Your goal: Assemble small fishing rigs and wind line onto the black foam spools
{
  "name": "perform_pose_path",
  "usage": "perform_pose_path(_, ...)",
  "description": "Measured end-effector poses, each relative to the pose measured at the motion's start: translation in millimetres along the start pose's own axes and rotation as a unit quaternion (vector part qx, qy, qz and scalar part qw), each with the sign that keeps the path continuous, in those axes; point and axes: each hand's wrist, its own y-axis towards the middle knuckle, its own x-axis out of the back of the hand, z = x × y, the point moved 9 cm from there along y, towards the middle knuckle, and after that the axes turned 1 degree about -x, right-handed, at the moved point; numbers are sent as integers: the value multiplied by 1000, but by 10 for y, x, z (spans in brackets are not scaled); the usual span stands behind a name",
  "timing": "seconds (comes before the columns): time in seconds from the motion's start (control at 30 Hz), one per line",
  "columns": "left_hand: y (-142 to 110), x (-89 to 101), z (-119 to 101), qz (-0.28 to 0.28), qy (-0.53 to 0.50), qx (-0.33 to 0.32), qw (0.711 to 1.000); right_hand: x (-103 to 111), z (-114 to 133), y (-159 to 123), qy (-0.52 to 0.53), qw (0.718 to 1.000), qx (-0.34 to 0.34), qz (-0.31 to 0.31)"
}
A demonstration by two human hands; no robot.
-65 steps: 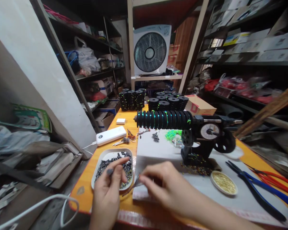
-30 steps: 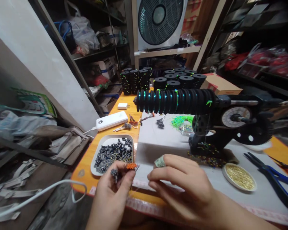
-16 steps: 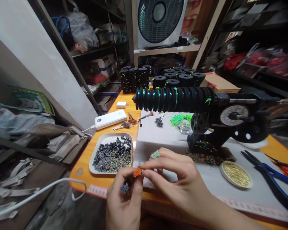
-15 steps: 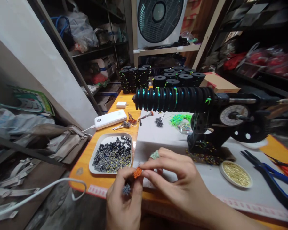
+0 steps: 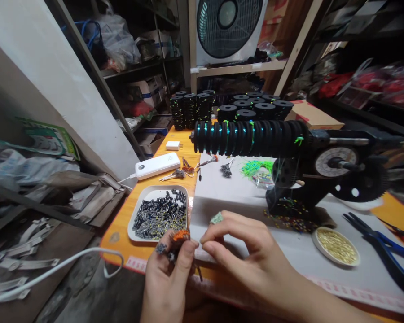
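Observation:
Between its thumb and fingers, my left hand (image 5: pixel 170 273) grips an orange-tipped bundle (image 5: pixel 181 235) of thin strands. A grey-tipped bundle (image 5: pixel 161 248) pokes out between the same fingers, and a dark thin end hangs below the hand. My right hand (image 5: pixel 245 246) is closed in a pinch just right of the orange tips, thumb and forefinger nearly meeting; anything between them is too small to make out. A greenish wrap (image 5: pixel 217 218) covers one of its fingers. Just beyond my left hand stands a white tray (image 5: pixel 132 232) of small dark tubes and beads.
A black machine (image 5: pixel 289 179) with a ribbed roller (image 5: pixel 249 138) stands on the table. Pliers (image 5: pixel 373 237) and a dish (image 5: pixel 336 246) of gold pieces lie at right. Beyond are a white power bank (image 5: pixel 157 166), more bundles (image 5: pixel 226 168), green strands (image 5: pixel 256 168) and black spools (image 5: pixel 245 107).
The orange tips have turned and shifted up and left in my left hand. My right fingertips have come away from them, leaving a small gap. The view has shifted slightly.

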Motion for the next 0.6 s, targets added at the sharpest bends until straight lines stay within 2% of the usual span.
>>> perform_pose_path(0.07,-16,79,-47,-33,2,-13,999,-21,23,2,-4,1000,19,19)
perform_pose_path(0.2,-75,197,-74,-88,-16,7,996,67,43,4,-50,998,45,1)
perform_pose_path(0.43,-114,177,-147,-56,-110,40,992,58,47,14,-150,987,65,13)
perform_pose_path(0.6,-125,124,-141,-23,-123,58,990,-49,22,-19,-107,991,53,60)
